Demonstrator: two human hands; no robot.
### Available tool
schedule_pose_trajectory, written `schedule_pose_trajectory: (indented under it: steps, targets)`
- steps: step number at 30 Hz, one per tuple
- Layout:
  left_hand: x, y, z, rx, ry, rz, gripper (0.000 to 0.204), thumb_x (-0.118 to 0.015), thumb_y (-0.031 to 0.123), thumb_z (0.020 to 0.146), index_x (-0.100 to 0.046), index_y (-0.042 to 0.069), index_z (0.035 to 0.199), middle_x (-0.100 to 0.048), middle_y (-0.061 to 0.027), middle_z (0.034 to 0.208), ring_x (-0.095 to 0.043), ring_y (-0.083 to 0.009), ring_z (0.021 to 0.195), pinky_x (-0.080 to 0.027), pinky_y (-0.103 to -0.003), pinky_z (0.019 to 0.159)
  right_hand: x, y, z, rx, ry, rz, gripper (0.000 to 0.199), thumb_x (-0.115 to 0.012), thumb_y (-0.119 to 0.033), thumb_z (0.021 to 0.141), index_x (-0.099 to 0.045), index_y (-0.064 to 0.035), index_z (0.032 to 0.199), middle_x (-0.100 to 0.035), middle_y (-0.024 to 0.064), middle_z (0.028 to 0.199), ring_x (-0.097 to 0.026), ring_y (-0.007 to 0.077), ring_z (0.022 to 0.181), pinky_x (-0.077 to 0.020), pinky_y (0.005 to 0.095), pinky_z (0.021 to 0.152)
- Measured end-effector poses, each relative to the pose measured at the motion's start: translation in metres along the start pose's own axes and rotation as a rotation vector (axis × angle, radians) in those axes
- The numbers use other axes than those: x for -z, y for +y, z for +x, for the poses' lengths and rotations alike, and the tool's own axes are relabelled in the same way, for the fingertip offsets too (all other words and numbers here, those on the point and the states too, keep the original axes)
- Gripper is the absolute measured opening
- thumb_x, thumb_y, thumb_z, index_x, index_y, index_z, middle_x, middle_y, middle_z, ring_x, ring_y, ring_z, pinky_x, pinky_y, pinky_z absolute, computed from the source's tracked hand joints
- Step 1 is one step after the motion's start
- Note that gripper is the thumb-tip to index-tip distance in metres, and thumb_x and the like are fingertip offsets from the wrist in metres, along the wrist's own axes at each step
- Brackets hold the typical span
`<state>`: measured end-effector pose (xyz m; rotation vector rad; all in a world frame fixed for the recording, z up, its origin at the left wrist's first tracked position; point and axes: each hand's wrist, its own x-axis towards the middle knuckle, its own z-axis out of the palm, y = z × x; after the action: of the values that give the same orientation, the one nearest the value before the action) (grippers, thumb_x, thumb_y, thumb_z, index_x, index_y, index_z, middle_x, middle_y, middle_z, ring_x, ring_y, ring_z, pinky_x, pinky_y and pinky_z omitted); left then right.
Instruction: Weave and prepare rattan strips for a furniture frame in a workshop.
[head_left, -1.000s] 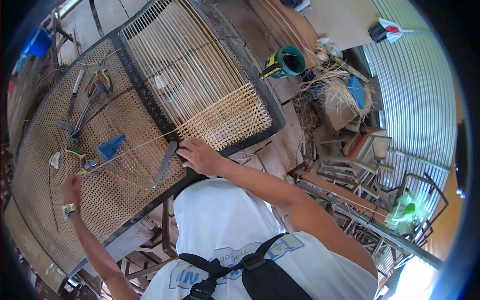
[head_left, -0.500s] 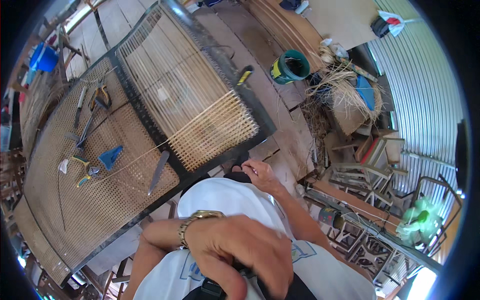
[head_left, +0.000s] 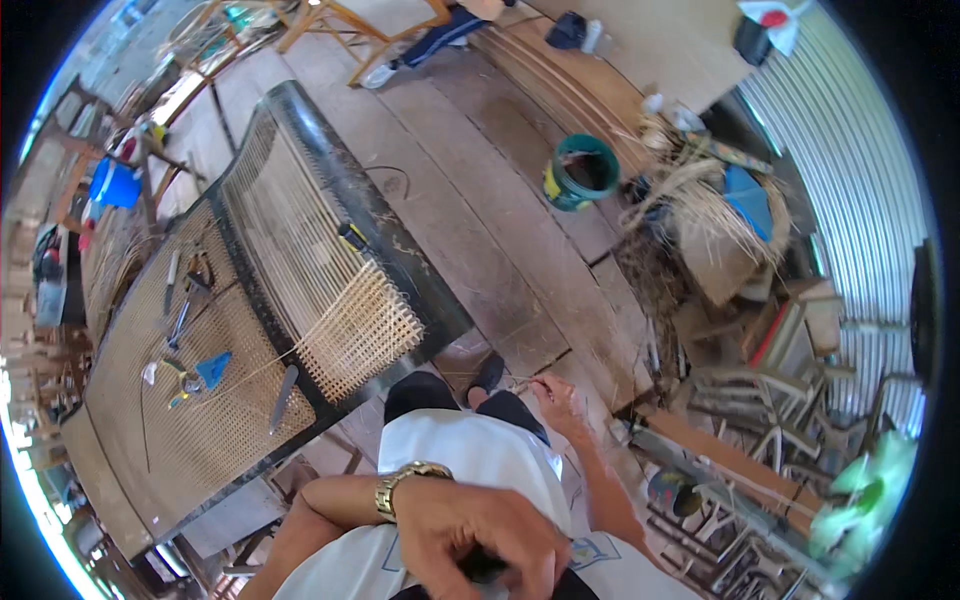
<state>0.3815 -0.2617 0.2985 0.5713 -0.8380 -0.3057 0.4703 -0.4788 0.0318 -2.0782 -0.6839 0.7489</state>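
My left hand (head_left: pixel 478 525), with a gold watch (head_left: pixel 405 485) on its wrist, is curled at my chest against something dark, mostly hidden by the fingers. My right hand (head_left: pixel 556 398) is lowered at my right side, fingers pinched together; a thin pale sliver shows at the fingertips, too small to name. To my left front stands a dark-framed cane panel (head_left: pixel 285 345). Its right section has a woven corner (head_left: pixel 365 335) below bare parallel strands (head_left: pixel 285 215). On the finished weave lie a knife (head_left: pixel 283 398), a blue triangular piece (head_left: pixel 213 370), pliers (head_left: pixel 184 380) and a hammer (head_left: pixel 180 325).
A yellow-and-black handled tool (head_left: pixel 352 237) rests on the panel. Beyond it stand a green bucket (head_left: pixel 582 172) and a heap of loose cane (head_left: pixel 715 215). Wooden chair frames (head_left: pixel 760 400) crowd the right. A person's leg (head_left: pixel 435 45) shows at the top, near a wooden chair (head_left: pixel 365 35).
My view has shifted, so the panel sits farther left and more floor shows. My right hand appears lower and farther right. My left hand stays curled at my chest.
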Motion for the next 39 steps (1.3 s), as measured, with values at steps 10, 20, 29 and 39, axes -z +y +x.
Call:
schedule_pose_trajectory:
  steps: [10, 20, 29, 39]
  targets:
    - [0.042, 0.002, -0.119, -0.123, 1.292, 0.306, 0.048, -0.059, 0.049, 0.091, -0.059, 0.001, 0.099, -0.059, -0.0063, 0.091, -0.053, -0.0130, 0.081, -0.043, -0.027, 0.074, 0.059, -0.018, 0.093, -0.024, 0.012, -0.185, 0.020, -0.059, -0.019, 0.090, -0.066, -0.0035, 0.101, -0.068, 0.0181, 0.092, -0.065, 0.0349, 0.087, -0.0509, 0.0405, 0.076]
    - [0.108, 0.012, -0.166, -0.307, 1.572, 0.388, 0.022, -0.052, 0.023, 0.099, -0.059, 0.002, 0.098, -0.061, -0.0040, 0.088, -0.055, -0.0117, 0.078, -0.043, -0.025, 0.072, 0.089, 0.028, 0.109, -0.304, -0.553, -0.659, 0.029, -0.057, -0.028, 0.088, -0.066, -0.0019, 0.096, -0.067, 0.0215, 0.093, -0.063, 0.0415, 0.091, -0.0494, 0.0494, 0.082]
    - [0.138, 0.005, -0.123, 0.506, 1.536, 1.282, 0.012, -0.070, 0.009, 0.083, -0.062, 0.003, 0.089, -0.063, -0.0088, 0.080, -0.060, -0.0196, 0.070, -0.047, -0.030, 0.066, 0.083, 0.056, 0.215, -0.178, -0.461, -0.417, 0.029, -0.059, -0.029, 0.088, -0.065, -0.0029, 0.098, -0.066, 0.0210, 0.100, -0.063, 0.0381, 0.097, -0.0492, 0.0466, 0.085]
    - [0.233, -0.044, -0.084, 0.898, 2.025, 1.795, 0.024, -0.066, 0.017, 0.089, -0.062, -0.001, 0.104, -0.057, -0.0207, 0.127, -0.055, -0.0342, 0.112, -0.044, -0.042, 0.090, 0.227, 0.200, 0.353, -0.282, -0.268, -0.398, 0.026, -0.061, -0.028, 0.087, -0.067, -0.0044, 0.096, -0.068, 0.0163, 0.081, -0.068, 0.0305, 0.077, -0.0525, 0.0407, 0.071]
